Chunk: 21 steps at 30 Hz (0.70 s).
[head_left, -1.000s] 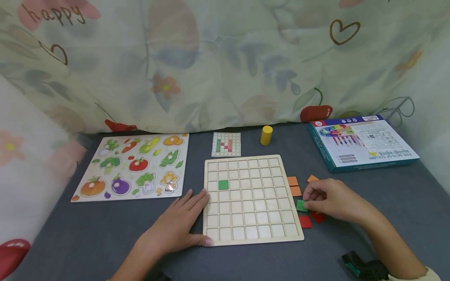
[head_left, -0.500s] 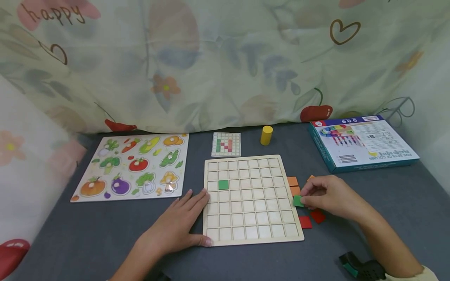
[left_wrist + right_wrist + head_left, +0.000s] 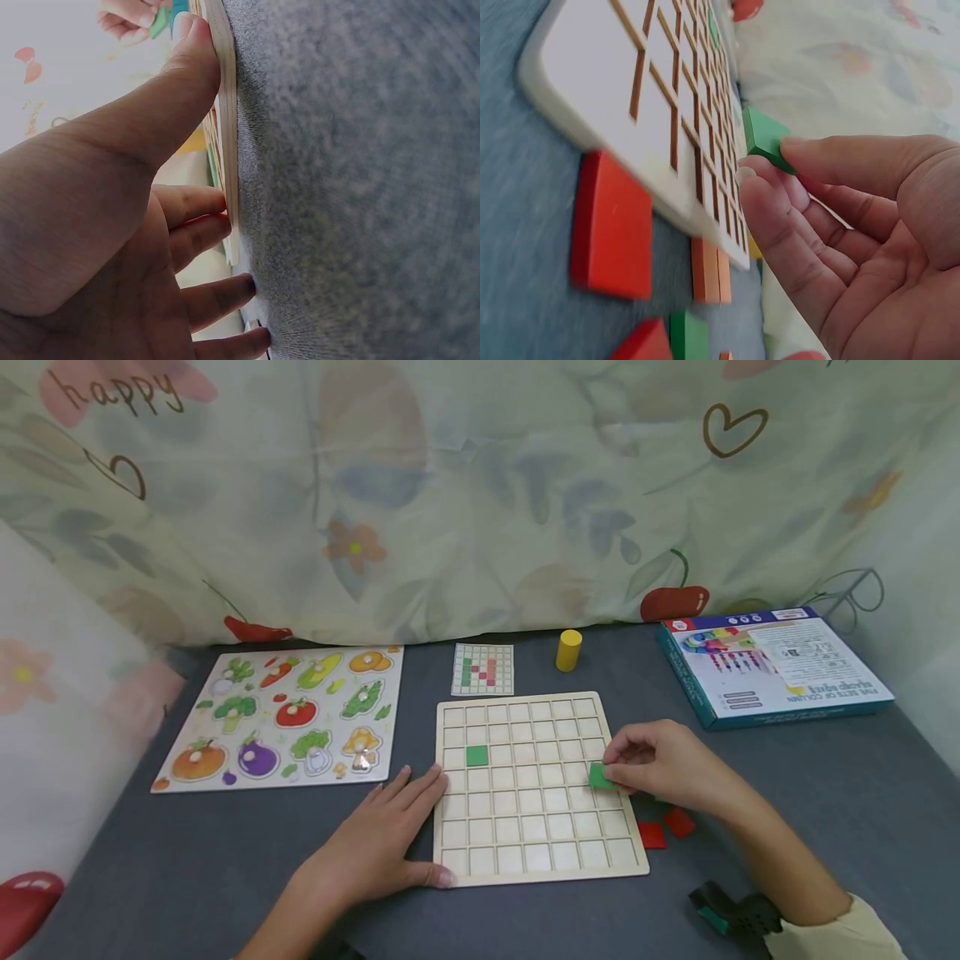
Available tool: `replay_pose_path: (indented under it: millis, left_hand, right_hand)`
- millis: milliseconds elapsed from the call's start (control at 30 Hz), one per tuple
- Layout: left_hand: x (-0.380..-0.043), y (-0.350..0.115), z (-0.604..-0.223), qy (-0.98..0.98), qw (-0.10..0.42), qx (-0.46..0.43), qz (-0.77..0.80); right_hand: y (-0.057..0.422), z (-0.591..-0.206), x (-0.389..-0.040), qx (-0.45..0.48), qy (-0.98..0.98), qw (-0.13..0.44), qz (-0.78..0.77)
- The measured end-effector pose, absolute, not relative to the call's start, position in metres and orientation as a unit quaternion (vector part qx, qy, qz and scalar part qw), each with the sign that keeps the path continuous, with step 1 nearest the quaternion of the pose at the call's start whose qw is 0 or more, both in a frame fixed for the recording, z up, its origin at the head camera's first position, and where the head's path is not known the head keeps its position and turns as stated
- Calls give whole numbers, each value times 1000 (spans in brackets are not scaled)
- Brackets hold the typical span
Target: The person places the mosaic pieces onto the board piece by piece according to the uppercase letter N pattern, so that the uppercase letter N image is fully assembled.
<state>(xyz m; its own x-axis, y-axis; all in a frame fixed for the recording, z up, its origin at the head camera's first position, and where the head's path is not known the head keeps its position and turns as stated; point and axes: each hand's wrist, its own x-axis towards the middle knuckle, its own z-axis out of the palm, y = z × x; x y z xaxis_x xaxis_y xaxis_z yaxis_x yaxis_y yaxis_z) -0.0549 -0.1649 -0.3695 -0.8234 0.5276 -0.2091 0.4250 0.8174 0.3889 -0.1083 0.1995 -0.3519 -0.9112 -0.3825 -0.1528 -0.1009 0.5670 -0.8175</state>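
My right hand (image 3: pixel 667 768) pinches a green square tile (image 3: pixel 763 136) between thumb and fingers, over the right side of a wooden grid board (image 3: pixel 517 831). My left hand (image 3: pixel 378 847) rests at the board's left side with its fingers extended, the thumb at the near left corner. One green tile (image 3: pixel 477 756) lies in a cell toward the upper left of the grid. Beside the board's right edge lie a red tile (image 3: pixel 652 836) and another red tile (image 3: pixel 679 822). The right wrist view also shows orange tiles (image 3: pixel 705 270) and a loose green tile (image 3: pixel 688 335) there.
A small pattern card (image 3: pixel 483 670) with coloured squares lies behind the board, near a yellow cylinder (image 3: pixel 568 651). At the left is a vegetable puzzle board (image 3: pixel 255 687); a flat box (image 3: pixel 795 668) lies at the back right. A patterned cloth (image 3: pixel 480 527) hangs behind.
My right hand has picked up the green tile from beside the board and carried it left over the grid's right edge. The left hand stays in place.
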Motion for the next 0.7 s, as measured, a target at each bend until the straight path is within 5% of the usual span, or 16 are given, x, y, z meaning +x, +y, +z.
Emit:
replay_pose_path:
  millis: [700]
  left_hand:
    - [-54, -163, -367, 941, 164, 244, 168]
  right_hand:
    - [148, -354, -122, -177, 860, 161, -451]
